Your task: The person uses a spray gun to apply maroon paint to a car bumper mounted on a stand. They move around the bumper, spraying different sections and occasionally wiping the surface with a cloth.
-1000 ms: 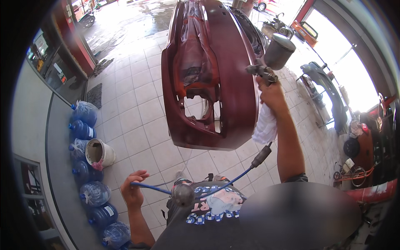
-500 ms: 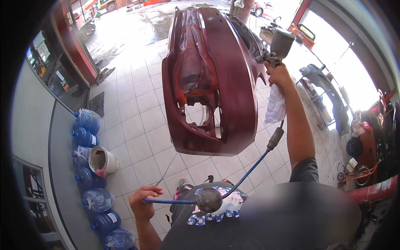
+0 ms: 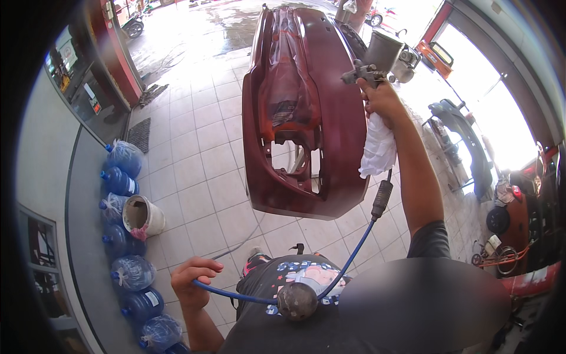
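Observation:
My right hand (image 3: pixel 384 105) is wrapped round the handle of a paint spray gun (image 3: pixel 368 73) with a grey cup (image 3: pixel 384 52) on top. The nozzle points left, above the right side of a dark red car bumper (image 3: pixel 342 130). A crumpled white cloth or paper (image 3: pixel 379 147) hangs below that hand by the handle. From the gun's dark hose fitting (image 3: pixel 382 197), a blue air hose (image 3: pixel 349 262) runs past a round grey ball (image 3: pixel 297 301) in front of my shirt. My left hand (image 3: pixel 196 280) has its fingers curled round the hose at the lower left.
Large blue water jugs (image 3: pixel 125 180) line the left wall, with a white bucket (image 3: pixel 154 215) beside them. A dark mat (image 3: pixel 139 136) lies by the door. At right stand a dark fender-like panel (image 3: pixel 466 141) and an orange-framed cart (image 3: pixel 506 256). Tiles cover the floor (image 3: pixel 203 171).
The spray gun has swung left and turned, so its nozzle now faces left across the bumper. My left hand has shifted slightly left, still on the hose. The whole view has shifted a little.

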Action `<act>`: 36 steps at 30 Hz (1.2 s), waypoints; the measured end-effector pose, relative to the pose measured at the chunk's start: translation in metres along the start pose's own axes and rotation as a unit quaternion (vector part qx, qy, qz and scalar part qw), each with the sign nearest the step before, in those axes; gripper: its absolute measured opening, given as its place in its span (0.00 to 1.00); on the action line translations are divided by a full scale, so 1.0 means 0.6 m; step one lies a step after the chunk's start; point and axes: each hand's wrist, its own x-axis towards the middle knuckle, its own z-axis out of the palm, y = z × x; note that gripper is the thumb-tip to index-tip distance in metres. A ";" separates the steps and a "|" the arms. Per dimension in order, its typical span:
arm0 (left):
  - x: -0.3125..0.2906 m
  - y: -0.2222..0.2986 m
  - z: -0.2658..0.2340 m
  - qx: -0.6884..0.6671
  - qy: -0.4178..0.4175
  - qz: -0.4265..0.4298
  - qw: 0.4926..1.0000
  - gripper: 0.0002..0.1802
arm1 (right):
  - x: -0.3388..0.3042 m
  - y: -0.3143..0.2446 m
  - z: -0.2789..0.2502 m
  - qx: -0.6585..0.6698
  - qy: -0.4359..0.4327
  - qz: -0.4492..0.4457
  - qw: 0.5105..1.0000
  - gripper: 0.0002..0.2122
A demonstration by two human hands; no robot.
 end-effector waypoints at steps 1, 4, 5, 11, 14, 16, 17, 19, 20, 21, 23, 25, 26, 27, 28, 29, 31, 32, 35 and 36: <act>0.002 0.002 -0.002 -0.001 0.003 0.000 1.000 0.27 | -0.008 -0.016 0.003 0.018 -0.016 -0.001 1.000 0.16; 0.009 0.007 -0.003 -0.012 -0.001 0.015 1.000 0.27 | -0.009 -0.032 -0.008 0.055 -0.040 0.005 0.998 0.15; 0.010 0.008 -0.004 -0.001 -0.007 0.025 1.000 0.26 | 0.018 -0.018 -0.019 0.058 -0.035 0.012 0.998 0.14; 0.012 0.020 0.002 0.053 -0.040 0.064 0.996 0.21 | 0.165 0.036 -0.093 -0.016 0.068 -0.012 0.998 0.16; 0.001 0.024 0.018 0.037 -0.086 0.043 0.995 0.13 | 0.201 0.054 -0.143 -0.050 0.119 0.027 0.991 0.16; -0.005 0.021 0.043 -0.005 -0.128 0.007 0.992 0.07 | 0.220 0.085 -0.200 -0.087 0.169 0.020 0.982 0.17; -0.005 0.017 0.057 -0.025 -0.159 -0.004 0.987 0.06 | 0.227 0.114 -0.241 -0.170 0.232 -0.030 0.957 0.18; -0.008 0.011 0.082 -0.046 -0.213 -0.033 0.975 0.07 | 0.220 0.145 -0.255 -0.276 0.304 -0.086 0.908 0.20; -0.009 0.007 0.100 -0.057 -0.231 -0.048 0.970 0.07 | 0.206 0.163 -0.278 -0.246 0.275 -0.043 0.929 0.20; -0.016 0.008 0.111 -0.052 -0.238 -0.073 0.967 0.07 | 0.183 0.165 -0.248 -0.189 0.217 0.011 0.958 0.20; -0.025 0.004 0.135 -0.059 -0.260 -0.104 0.958 0.07 | 0.118 0.163 -0.242 -0.100 0.137 0.053 0.984 0.19; -0.039 -0.005 0.163 -0.071 -0.278 -0.121 0.950 0.07 | 0.046 0.167 -0.255 -0.029 0.072 0.042 0.996 0.18; -0.045 -0.013 0.179 -0.079 -0.287 -0.133 0.945 0.07 | 0.017 0.174 -0.269 0.006 0.044 0.037 0.998 0.17; -0.051 -0.019 0.193 -0.085 -0.296 -0.147 0.940 0.08 | -0.006 0.182 -0.280 0.014 0.032 0.033 0.999 0.16; -0.058 -0.024 0.208 -0.090 -0.304 -0.160 0.935 0.08 | -0.026 0.189 -0.291 0.022 0.020 0.028 0.999 0.15; -0.065 -0.026 0.227 -0.104 -0.309 -0.176 0.929 0.07 | -0.036 0.197 -0.300 0.030 0.006 0.022 0.999 0.14; -0.077 -0.030 0.264 -0.129 -0.320 -0.205 0.916 0.07 | -0.041 0.217 -0.317 0.063 -0.007 0.019 0.998 0.14; -0.086 -0.033 0.277 -0.129 -0.339 -0.213 0.907 0.06 | -0.038 0.229 -0.321 0.077 -0.012 0.022 0.997 0.14; -0.116 -0.027 0.326 -0.137 -0.337 -0.286 0.887 0.06 | -0.008 0.246 -0.341 0.080 -0.002 0.035 0.996 0.13; -0.122 -0.021 0.341 -0.127 -0.336 -0.287 0.888 0.06 | 0.018 0.261 -0.350 0.070 0.012 0.042 0.997 0.13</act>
